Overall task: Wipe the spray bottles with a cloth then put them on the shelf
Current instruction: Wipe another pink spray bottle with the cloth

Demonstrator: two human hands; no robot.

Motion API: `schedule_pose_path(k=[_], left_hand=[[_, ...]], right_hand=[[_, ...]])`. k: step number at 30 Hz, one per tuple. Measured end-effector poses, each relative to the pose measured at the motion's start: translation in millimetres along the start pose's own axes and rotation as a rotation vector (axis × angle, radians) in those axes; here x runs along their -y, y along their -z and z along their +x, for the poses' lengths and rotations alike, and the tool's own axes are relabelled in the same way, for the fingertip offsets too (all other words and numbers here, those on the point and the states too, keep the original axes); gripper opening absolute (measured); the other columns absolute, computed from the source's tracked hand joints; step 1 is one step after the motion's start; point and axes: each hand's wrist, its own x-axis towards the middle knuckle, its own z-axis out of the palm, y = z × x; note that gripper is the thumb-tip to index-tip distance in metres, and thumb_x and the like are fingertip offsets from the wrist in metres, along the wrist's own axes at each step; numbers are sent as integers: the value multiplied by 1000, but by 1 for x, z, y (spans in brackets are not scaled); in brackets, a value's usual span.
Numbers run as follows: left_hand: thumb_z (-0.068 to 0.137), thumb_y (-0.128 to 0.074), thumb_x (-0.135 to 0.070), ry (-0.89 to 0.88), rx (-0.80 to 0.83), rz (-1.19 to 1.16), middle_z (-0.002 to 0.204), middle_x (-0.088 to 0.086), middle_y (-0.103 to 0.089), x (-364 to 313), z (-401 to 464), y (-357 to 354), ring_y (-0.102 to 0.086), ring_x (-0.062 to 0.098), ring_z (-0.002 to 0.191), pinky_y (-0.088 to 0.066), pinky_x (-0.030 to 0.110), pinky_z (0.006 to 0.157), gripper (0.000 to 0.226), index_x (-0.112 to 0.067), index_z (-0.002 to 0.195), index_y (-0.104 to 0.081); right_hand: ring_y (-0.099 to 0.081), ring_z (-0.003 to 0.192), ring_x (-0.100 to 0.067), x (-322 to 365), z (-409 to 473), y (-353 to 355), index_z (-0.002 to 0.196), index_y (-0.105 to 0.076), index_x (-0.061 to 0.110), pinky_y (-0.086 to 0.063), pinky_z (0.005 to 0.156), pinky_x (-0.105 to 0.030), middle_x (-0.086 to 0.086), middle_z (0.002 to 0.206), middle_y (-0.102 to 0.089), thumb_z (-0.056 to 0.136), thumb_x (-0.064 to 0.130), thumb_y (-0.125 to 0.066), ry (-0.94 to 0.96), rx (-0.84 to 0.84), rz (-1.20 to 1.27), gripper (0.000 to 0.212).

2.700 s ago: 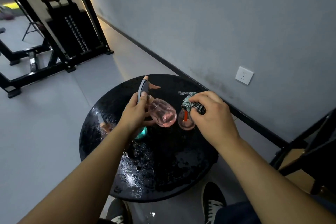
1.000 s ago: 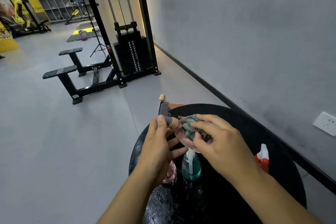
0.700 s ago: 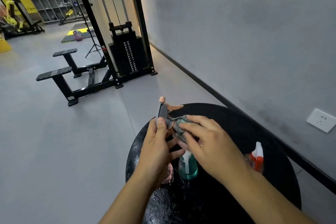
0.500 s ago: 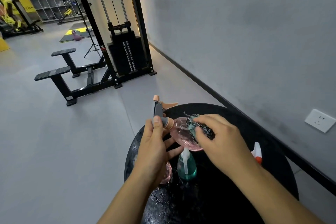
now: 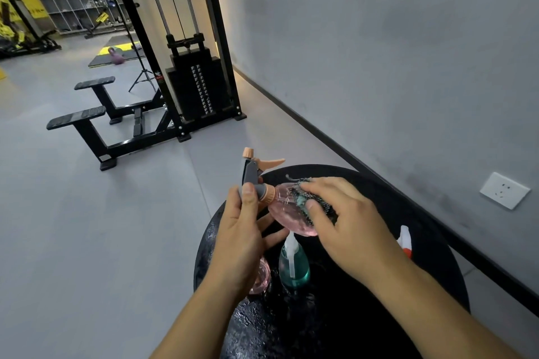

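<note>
Pink clear bottle [image 5: 287,217] — left grip [image 5: 242,230] clamps its neck, right grip [image 5: 347,227] pinching cloth [image 5: 306,201].

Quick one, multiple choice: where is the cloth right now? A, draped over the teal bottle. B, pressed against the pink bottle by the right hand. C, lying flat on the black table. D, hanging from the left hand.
B: the right hand presses the cloth onto the pink bottle, which the left hand holds by its neck.

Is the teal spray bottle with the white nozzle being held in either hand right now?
No: the teal spray bottle with the white nozzle stands on the round black table, while the left hand grips the pink transparent spray bottle.
</note>
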Motion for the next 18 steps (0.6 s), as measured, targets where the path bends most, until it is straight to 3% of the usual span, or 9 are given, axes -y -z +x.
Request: schedule_pose_path(k=[4, 9, 14, 18], left_hand=[[102, -46, -53, -13, 9, 23, 113, 10, -78, 1, -2, -1, -77, 33, 105, -64, 50, 82, 42, -12, 107, -57], [109, -41, -48, -11, -40, 6, 116, 12, -78, -4, 1, -1, -78, 33, 105, -65, 48, 79, 36, -15, 104, -57], [100, -48, -54, 8, -29, 54, 99, 1, -77, 2, -4, -6, -78, 23, 90, -62, 39, 70, 47, -9, 110, -57], [106, -47, -50, 28, -67, 16, 110, 9, -79, -2, -4, -7, -80, 32, 96, -64, 46, 74, 41, -11, 110, -58]], right_hand=[[-50, 122, 4, 1, -1, 0, 134, -65, 34, -48, 99, -18, 25, 133, -53, 102, 28, -57, 39, 32, -30, 34], [-56, 109, 6, -10, 3, 6, 127, -70, 29, -42, 85, 1, 22, 123, -60, 100, 23, -61, -79, -77, 46, 30], [-50, 125, -1, 1, -4, -6, 131, -68, 33, -45, 104, -22, 23, 132, -54, 100, 25, -61, 104, 30, -53, 32], [-58, 111, 1, -5, 0, 1, 123, -71, 33, -53, 91, -20, 23, 121, -57, 96, 25, -65, 18, -31, -6, 28]])
